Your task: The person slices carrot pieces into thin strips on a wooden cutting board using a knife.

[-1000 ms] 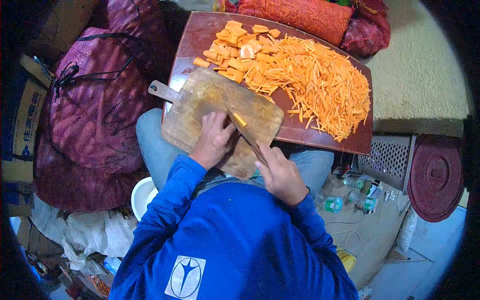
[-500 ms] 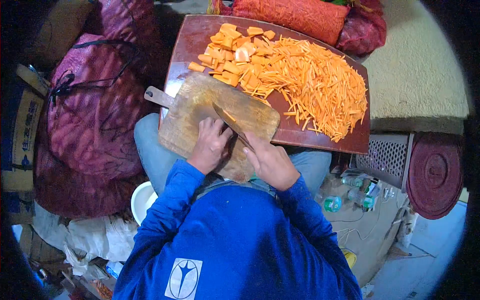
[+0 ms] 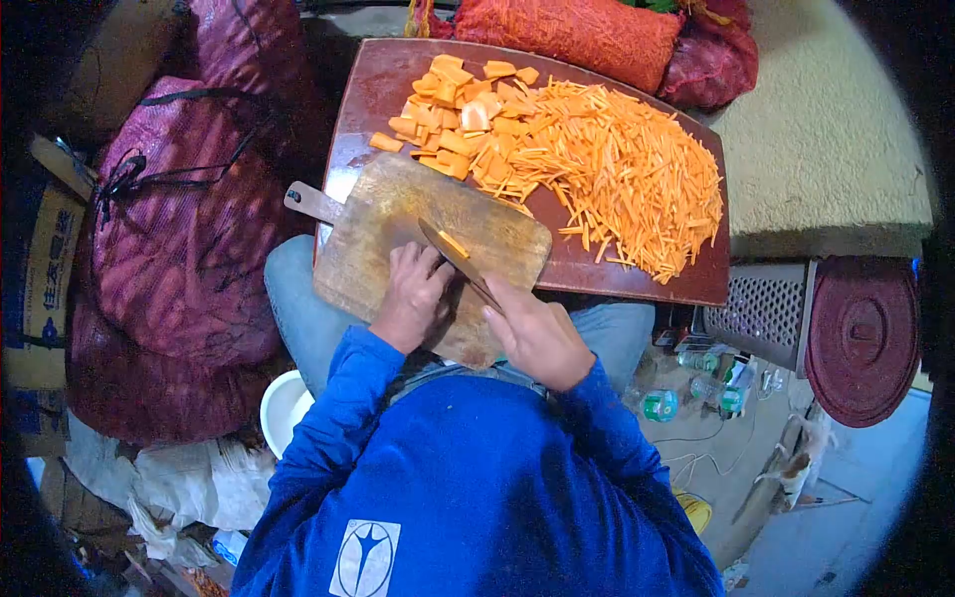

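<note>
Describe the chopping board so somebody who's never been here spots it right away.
Find the dark red tabletop heaped with orange sticks and chunks. Across its near left corner lies the wooden chopping board, under the left hand and a knife in the right hand. Its worn brown surface and the short handle jutting left set it apart from the red tabletop.

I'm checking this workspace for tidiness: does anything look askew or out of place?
Yes. The cutting board sits askew, its near corner jutting past the edge of the table. Bottles lie loose on the floor at right, looking like litter.
</note>
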A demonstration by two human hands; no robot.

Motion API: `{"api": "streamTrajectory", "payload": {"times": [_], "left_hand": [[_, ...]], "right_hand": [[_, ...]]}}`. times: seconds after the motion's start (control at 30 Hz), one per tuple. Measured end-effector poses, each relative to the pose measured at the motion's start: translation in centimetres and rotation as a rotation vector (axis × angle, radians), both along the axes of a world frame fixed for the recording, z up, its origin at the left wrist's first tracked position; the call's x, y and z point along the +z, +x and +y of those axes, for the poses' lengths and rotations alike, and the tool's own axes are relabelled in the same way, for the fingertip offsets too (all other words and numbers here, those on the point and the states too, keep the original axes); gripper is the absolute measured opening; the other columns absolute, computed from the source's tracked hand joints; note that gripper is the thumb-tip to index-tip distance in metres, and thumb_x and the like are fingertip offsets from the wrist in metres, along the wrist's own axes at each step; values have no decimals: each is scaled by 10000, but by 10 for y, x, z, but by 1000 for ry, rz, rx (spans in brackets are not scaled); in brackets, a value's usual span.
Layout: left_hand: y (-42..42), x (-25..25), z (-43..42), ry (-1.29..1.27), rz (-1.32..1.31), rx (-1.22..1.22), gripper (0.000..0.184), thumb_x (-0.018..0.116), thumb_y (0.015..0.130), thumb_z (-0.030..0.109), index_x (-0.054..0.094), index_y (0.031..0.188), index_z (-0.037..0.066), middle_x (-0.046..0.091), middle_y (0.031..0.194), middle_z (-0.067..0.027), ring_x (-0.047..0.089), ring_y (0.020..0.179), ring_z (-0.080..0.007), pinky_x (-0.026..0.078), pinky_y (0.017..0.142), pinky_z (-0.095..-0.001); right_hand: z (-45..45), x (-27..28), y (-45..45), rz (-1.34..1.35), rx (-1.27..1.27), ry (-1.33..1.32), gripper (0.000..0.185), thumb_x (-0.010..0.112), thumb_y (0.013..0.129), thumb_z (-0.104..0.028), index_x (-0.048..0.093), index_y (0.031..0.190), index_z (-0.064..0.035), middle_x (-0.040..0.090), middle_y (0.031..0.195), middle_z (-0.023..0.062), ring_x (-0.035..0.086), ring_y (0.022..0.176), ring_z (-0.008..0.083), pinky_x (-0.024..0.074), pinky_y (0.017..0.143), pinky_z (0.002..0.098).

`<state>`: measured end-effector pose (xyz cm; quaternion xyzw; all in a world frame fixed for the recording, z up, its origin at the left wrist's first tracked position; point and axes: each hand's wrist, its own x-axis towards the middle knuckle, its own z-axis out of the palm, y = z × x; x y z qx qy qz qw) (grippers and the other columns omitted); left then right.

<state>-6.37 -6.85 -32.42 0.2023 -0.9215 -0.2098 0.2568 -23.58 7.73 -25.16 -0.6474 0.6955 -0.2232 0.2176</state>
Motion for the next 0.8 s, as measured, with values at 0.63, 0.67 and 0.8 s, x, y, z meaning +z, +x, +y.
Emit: {"api": "streamTrajectory", "payload": {"times": [0.63, 0.67, 0.8], "left_hand": [[6, -7, 4, -19, 55, 30, 303, 725, 780, 34, 711, 1082, 7, 627, 1123, -167, 572, 1070, -393, 448, 971, -510], [7, -5, 3, 3, 51, 20, 313, 722, 778, 28, 707, 1090, 4, 623, 1116, -169, 571, 1068, -396, 447, 981, -520], [5, -12, 6, -9, 92, 44, 337, 738, 750, 43, 700, 1082, 1, 619, 1101, -163, 573, 1063, -384, 452, 978, -521]], "right_hand": [[-13, 1, 12, -48, -24, 125, 490, 612, 1041, -219, 457, 1465, -27, 705, 1124, 295, 710, 966, 474, 590, 787, 553], [-17, 2, 14, -69, -13, 162, 536, 636, 1027, -204, 454, 1498, -25, 704, 1163, 297, 699, 1042, 471, 585, 854, 538], [0, 9, 18, -47, -57, 116, 534, 638, 1025, -203, 453, 1494, -26, 702, 1148, 302, 697, 1039, 474, 585, 836, 544]]}}
